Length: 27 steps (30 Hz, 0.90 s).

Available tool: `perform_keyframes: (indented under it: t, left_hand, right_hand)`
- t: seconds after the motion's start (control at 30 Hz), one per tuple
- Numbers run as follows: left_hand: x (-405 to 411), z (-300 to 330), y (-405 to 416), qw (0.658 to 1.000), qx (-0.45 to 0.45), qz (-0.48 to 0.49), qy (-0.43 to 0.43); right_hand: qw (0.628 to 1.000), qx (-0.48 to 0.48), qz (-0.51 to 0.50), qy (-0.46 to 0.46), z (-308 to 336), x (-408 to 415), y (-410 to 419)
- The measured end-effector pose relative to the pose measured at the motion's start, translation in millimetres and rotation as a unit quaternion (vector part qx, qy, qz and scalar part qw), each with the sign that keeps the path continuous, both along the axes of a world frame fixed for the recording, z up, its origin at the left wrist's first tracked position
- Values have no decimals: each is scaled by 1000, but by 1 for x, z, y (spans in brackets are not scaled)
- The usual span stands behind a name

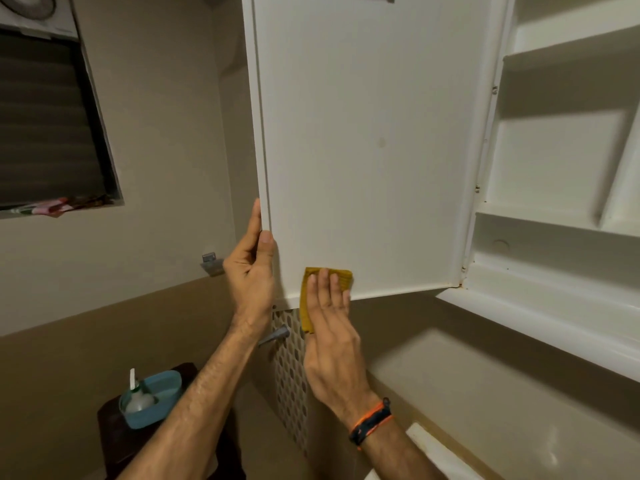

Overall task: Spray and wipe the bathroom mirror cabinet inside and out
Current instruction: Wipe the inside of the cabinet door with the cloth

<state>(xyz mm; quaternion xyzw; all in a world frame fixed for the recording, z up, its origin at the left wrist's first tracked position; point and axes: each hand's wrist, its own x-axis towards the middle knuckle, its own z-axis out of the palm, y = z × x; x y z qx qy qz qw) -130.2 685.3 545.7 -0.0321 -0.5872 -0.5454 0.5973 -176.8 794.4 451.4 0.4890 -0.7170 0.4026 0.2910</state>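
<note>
White cabinet door [363,133], mustard-yellow cloth [306,306] at its bottom edge, and below the door a white honeycomb-pattern panel [289,375], blue tub [152,398], orange-and-black wristband [370,422].

Dark stool [114,441], blue tub [152,398] on top (bottle inside)

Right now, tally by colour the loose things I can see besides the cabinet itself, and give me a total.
Yellow: 1, the cleaning cloth pressed flat on the cabinet door by the right hand
Blue: 1, the tub on the dark stand
Orange and dark: 1, the wristband
Total: 3
The left hand grips the door edge.
</note>
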Motion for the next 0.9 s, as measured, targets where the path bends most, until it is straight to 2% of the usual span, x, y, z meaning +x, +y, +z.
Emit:
perform_keyframes:
  t: [0.2, 0.4, 0.6, 0.9]
  left_hand:
    - [2, 0, 1, 1000, -2, -5, 2]
    - [3, 1, 2, 1000, 15, -21, 13]
    - [1, -2, -2, 998, 19, -47, 28]
    - [10, 2, -4, 998, 8, -64, -7]
  right_hand:
    - [998, 9, 64, -20, 1, 19, -8]
    - [995, 3, 82, -51, 5, 21, -5]
    - [997, 14, 62, -51, 6, 24, -7]
    - [997, 54, 30, -54, 14, 37, 0]
